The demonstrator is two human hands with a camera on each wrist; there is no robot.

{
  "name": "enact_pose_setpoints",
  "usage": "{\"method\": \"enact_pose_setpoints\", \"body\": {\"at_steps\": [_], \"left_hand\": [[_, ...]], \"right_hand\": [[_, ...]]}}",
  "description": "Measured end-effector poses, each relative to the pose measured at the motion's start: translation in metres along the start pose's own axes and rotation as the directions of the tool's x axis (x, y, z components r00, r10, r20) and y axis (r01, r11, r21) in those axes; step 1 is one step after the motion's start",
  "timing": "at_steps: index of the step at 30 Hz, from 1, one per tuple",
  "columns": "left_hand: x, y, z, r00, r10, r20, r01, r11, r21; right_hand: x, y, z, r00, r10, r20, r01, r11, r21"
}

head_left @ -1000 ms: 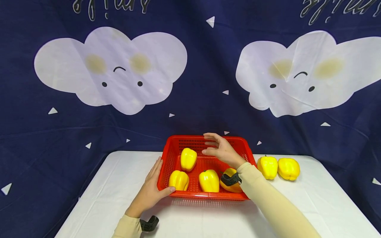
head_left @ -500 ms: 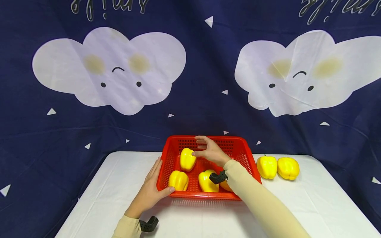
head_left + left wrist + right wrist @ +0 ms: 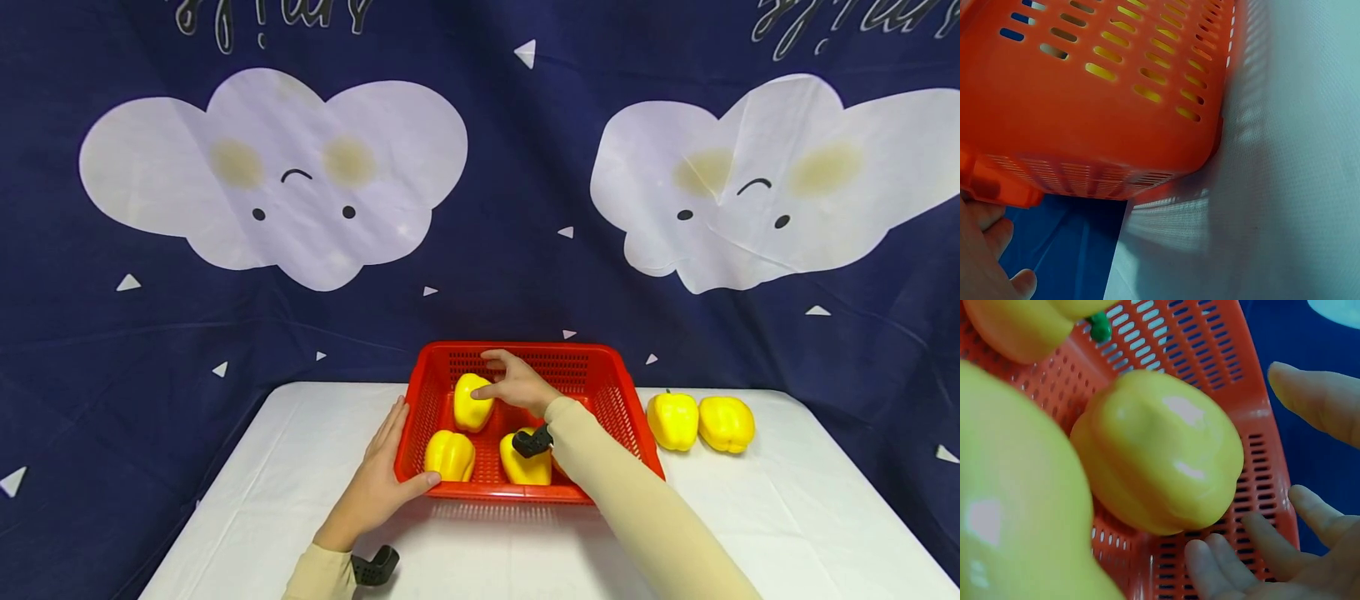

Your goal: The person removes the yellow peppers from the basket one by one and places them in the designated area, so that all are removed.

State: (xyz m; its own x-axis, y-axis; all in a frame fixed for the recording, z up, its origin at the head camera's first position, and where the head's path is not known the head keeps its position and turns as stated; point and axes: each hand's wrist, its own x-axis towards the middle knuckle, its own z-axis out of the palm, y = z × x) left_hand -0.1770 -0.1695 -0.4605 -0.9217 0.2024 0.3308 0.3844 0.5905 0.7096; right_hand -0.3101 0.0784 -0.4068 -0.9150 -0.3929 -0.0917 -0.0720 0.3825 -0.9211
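Note:
A red perforated plastic basket (image 3: 517, 492) holds several yellow bell peppers. My left hand (image 3: 378, 479) rests on its left side, fingers straight along the outer wall and thumb over the front left corner. My right hand (image 3: 521, 387) is inside, at the back left pepper (image 3: 467, 410); the thumb overlaps that pepper in the head view. In the right wrist view the fingers (image 3: 1210, 572) are spread beside a pepper (image 3: 1160, 450), not closed round it. Another pepper (image 3: 448, 457) sits in the front left corner, and one (image 3: 521, 464) lies partly behind the right wristband.
Two more yellow bell peppers (image 3: 672, 422) stand side by side on the white tablecloth (image 3: 315, 433), right of the basket. A dark blue curtain (image 3: 517, 208) with cloud pictures hangs behind the table. The right sleeve (image 3: 630, 492) crosses over the basket's right part.
My right hand has moved left and lower, from above the basket's middle to the back left pepper. My left hand keeps its place on the basket.

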Motion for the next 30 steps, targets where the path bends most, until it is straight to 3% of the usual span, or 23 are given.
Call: {"method": "enact_pose_setpoints", "body": {"at_steps": [8,17,24,30], "left_hand": [[0.000,0.001,-0.001,1.000,-0.015,0.004,0.015,1.000,0.002],[0.001,0.003,-0.001,1.000,-0.025,0.011,0.025,1.000,-0.003],[0.000,0.003,-0.001,1.000,-0.026,0.012,0.026,1.000,-0.004],[0.000,0.003,-0.001,1.000,-0.021,0.007,0.021,1.000,-0.005]], "right_hand": [[0.005,0.003,0.001,0.997,0.071,0.021,-0.070,0.997,-0.025],[0.004,-0.004,0.009,0.990,0.129,0.058,-0.120,0.981,-0.151],[0.004,-0.007,0.014,0.980,0.188,0.070,-0.179,0.976,-0.122],[0.004,-0.008,0.017,0.979,0.192,0.064,-0.180,0.971,-0.157]]}}
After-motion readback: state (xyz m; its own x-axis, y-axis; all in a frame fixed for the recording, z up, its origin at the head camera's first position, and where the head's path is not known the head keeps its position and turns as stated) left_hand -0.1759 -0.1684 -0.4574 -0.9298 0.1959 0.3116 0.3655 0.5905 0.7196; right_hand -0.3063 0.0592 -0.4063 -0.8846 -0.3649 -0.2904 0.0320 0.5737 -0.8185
